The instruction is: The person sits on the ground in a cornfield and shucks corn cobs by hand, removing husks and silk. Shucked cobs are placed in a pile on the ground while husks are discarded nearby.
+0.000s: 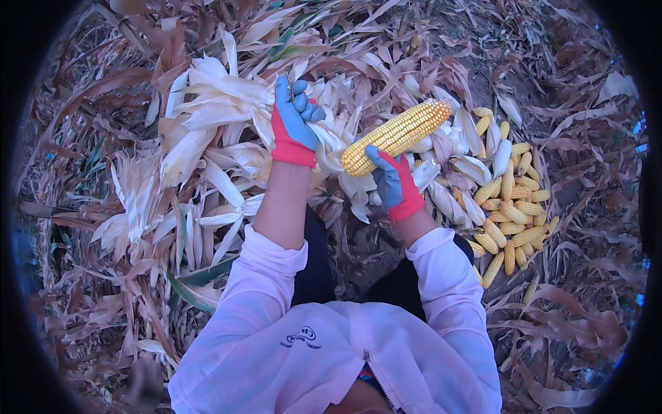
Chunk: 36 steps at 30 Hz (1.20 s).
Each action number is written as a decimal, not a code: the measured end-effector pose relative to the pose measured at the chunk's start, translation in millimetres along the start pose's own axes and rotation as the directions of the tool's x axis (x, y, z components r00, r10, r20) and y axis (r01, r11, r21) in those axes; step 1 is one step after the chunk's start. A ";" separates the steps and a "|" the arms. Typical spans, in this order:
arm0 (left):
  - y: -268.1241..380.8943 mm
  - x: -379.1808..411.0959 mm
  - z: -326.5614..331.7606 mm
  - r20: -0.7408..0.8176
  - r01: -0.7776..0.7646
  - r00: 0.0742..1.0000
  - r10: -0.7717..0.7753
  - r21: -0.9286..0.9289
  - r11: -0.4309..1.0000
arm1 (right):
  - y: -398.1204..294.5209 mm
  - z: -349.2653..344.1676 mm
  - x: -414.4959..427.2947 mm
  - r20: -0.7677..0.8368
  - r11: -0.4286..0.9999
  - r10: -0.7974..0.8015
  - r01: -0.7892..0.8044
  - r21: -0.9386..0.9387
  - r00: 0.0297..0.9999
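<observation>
My right hand (391, 182), in a red and blue work glove, grips a husked ear of yellow corn (398, 135) near its left end. The ear tilts up to the right and its kernels are bare. My left hand (297, 116), in a matching glove, is curled around a bunch of pale dry corn husks (227, 93) that fan out to the left. The ear and the husks in my left hand look apart. Loose husks lie beneath both hands.
A pile of bare yellow corn ears (517, 207) lies on the ground to my right. Beside it are ears still in their husks (449, 199). Discarded husks (137, 202) are heaped to the left. Dry stalks and leaves (574, 321) cover the soil around me.
</observation>
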<state>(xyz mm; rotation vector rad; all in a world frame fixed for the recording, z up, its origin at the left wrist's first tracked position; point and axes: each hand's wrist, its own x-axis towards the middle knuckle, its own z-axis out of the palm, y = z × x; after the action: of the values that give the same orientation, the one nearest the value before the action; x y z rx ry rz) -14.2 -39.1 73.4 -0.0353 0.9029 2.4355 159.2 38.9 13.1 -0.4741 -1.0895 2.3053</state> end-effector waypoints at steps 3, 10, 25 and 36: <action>10.5 31.3 -29.6 -0.086 -0.021 0.996 0.012 -0.098 0.995 | -22.3 -18.4 17.6 0.015 0.938 -0.005 -0.001 0.346 1.000; -21.3 3.8 -6.1 0.055 0.050 0.997 -0.056 0.108 0.993 | -66.0 -43.4 40.0 -0.256 0.896 -0.332 0.388 0.217 0.908; -65.2 -24.8 26.6 0.331 0.354 0.876 -0.350 0.051 0.934 | -61.7 -5.0 -0.6 0.064 0.901 -0.309 0.313 -0.300 0.949; -15.9 11.9 -2.8 0.032 0.090 0.996 -0.086 -0.159 0.983 | -67.0 -34.7 10.4 0.143 0.989 -0.075 0.055 0.138 0.987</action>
<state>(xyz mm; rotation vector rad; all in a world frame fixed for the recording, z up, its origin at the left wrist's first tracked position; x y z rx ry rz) -17.0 -25.1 59.4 -0.1006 0.6779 2.4144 190.5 101.2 43.7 -0.2161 -0.9944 2.3668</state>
